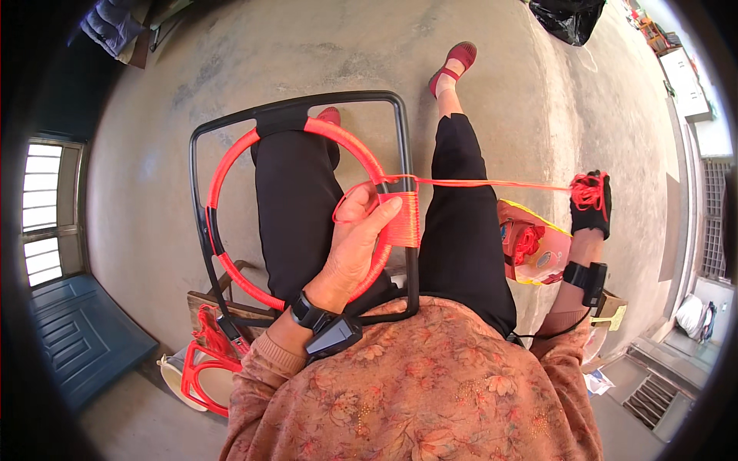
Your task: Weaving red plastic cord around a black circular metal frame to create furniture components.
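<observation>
A black rectangular metal frame [298,98] lies across my lap, with a round ring [223,170] inside it, mostly wound in red-orange cord. On the right side a band of tight cord turns [405,224] joins the ring to the frame's bar. My left hand [355,234] is closed around this joint, its thumb pressed on the band and a loop of cord by its fingers. Far out to the right, my black-gloved right hand [592,211] grips a bundle of red cord [588,190]. A taut length of cord [492,184] runs from it to the band.
A bag [560,250] with red cord inside stands on the floor below my right hand. At my lower left are a red frame-like object [194,376] and more red cord [207,330]. A black plastic bag [567,17] lies at the far right.
</observation>
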Demonstrator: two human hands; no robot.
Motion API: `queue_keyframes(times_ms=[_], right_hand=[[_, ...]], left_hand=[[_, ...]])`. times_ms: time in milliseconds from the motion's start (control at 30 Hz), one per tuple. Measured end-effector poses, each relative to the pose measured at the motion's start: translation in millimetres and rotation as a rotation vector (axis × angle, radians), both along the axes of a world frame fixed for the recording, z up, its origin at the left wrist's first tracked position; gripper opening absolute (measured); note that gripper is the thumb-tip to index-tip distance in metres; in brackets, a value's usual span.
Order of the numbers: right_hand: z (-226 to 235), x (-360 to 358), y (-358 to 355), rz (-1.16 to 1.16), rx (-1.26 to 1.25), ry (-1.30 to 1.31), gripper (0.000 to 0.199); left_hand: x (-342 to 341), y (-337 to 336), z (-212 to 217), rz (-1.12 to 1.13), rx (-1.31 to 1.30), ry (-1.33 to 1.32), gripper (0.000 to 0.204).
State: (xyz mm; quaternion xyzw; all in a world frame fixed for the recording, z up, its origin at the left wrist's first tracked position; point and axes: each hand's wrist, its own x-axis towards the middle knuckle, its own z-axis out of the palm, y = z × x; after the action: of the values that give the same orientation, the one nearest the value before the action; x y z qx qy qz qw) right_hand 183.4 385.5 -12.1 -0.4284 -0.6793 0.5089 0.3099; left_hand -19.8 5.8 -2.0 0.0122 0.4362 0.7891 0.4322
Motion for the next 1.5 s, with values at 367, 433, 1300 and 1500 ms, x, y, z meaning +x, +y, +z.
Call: queue_keyframes(times_ms=[367,433,1300,1500], right_hand=[[3,-131,-184,0.702,-0.482,-0.135,0.023],[7,-134,-190,0.781,-0.377,-0.088,0.025],[18,-100,-153,0.216,-0.511,0.104,0.027],[33,-96,-152,0.266,-0.378,-0.062,0.035]], left_hand=[[-3,3,1,0.064,-0.018,-0.015,0.032],[-3,2,1,0.081,-0.041,-0.019,0.031],[-4,-1,-7,0.194,-0.047,0.007,0.01],[-4,-2,-6,0.193,-0.065,0.038,0.008]])
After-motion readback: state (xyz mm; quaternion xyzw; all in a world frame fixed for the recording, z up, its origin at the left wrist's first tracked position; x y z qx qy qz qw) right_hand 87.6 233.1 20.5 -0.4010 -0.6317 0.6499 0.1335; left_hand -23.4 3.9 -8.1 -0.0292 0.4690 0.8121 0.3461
